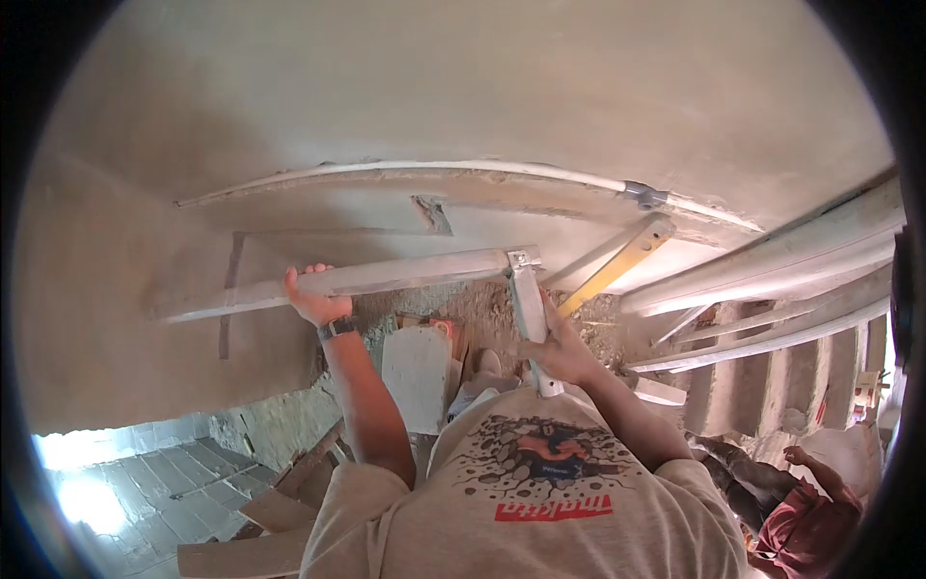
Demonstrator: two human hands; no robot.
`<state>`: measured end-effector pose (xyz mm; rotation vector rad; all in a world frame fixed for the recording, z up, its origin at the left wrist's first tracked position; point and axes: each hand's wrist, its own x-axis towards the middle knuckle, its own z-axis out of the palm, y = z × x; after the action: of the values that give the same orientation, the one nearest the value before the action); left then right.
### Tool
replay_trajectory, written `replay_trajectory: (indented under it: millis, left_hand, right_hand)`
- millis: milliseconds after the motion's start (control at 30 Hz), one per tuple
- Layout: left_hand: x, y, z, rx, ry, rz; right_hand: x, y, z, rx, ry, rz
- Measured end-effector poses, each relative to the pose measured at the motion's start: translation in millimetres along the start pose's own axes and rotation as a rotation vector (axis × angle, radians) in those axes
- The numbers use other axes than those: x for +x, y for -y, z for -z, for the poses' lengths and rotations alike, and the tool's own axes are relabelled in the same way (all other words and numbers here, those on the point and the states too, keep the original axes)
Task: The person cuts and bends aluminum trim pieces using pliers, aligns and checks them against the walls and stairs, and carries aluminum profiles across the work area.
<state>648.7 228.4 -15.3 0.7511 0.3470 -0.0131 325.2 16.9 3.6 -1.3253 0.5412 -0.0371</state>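
A long pale straight bar [415, 274] lies along the plastered wall. Around its left part my left hand [318, 297] is closed, with a watch on the wrist. A shorter pale bar [528, 304] meets the long one at its right end, by a small metal piece [521, 259], and points down toward my chest. My right hand [559, 347] is wrapped round this shorter bar. Just right of that hand, a yellow level or bar [617, 265] leans at a slant against the wall.
A white pipe [424, 166] with a grey fitting [645, 195] runs in a wall groove. Stairs [743, 372] and long pale rails [772, 261] are at the right. A person in a red shirt [810, 531] is at the lower right. Boards [280, 511] lie lower left.
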Motion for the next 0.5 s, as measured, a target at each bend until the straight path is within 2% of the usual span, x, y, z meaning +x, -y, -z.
replay_trajectory:
  millis: [133,233,300,367,400,500]
  left_hand:
    - [7.8,1.7,11.8,0.083,0.032,0.069]
    - [-2.5,11.5,5.8,0.252,-0.082,-0.126]
    - [1.8,19.4,19.8,0.248,-0.123,-0.092]
    - [3.1,28.2,36.6,0.249,-0.135,-0.174]
    - [4.7,32.9,50.2,0.260,-0.116,-0.172]
    - [-2.4,45.2,84.0,0.273,-0.265,-0.221]
  right_hand:
    - [3.6,-1.7,-5.2,-0.016,0.022,-0.094]
    - [5.0,-3.1,-10.1,0.125,0.055,-0.251]
    - [10.5,-31.0,-4.6,0.197,0.084,-0.321]
    - [11.7,-44.2,1.4,0.209,0.075,-0.549]
    - [8.9,-45.5,-1.4,0.203,0.088,-0.532]
    - [4.6,-58.3,1.8,0.155,0.123,-0.564]
